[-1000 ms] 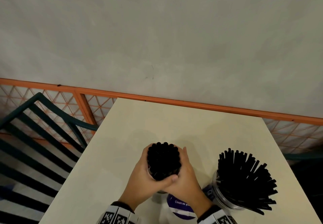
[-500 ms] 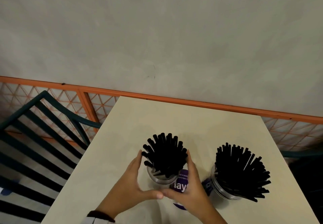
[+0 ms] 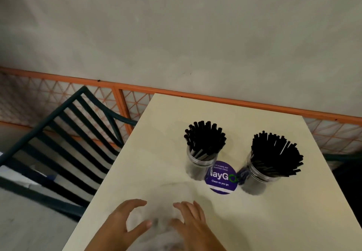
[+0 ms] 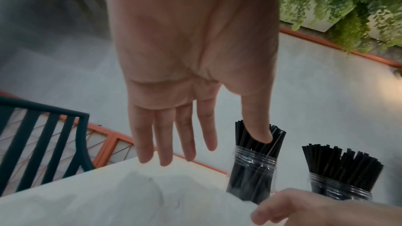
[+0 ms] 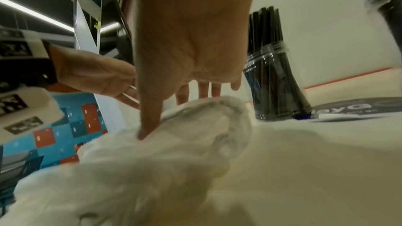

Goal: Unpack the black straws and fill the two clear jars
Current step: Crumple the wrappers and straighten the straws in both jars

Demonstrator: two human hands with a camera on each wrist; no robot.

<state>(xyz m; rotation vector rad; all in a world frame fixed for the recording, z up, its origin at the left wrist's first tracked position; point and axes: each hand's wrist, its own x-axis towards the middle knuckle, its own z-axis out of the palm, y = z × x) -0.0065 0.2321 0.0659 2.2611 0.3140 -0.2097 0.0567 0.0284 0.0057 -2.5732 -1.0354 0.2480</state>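
Observation:
Two clear jars stand upright on the cream table (image 3: 156,153), both packed with black straws. The left jar (image 3: 199,165) holds a tight fan of straws (image 3: 204,139). In the right jar (image 3: 258,176) the straws (image 3: 274,153) spread wider. A crumpled clear plastic wrapper (image 5: 195,143) lies near the front edge, faint and blurred in the head view (image 3: 166,198). My left hand (image 3: 144,212) hovers open at the wrapper's left side and holds nothing. My right hand (image 3: 176,212) is open over the wrapper, with its thumb tip touching the plastic (image 5: 143,133). Both hands are well short of the jars.
A round purple sticker (image 3: 221,176) lies flat on the table between the jars. A dark green slatted chair (image 3: 64,133) stands off the table's left edge. An orange lattice railing (image 3: 215,98) runs behind the far edge, with grey floor beyond.
Both hands let go of the straw bundle in the left jar and drew back to the wrapper at the front edge. The released straws fanned out in the jar.

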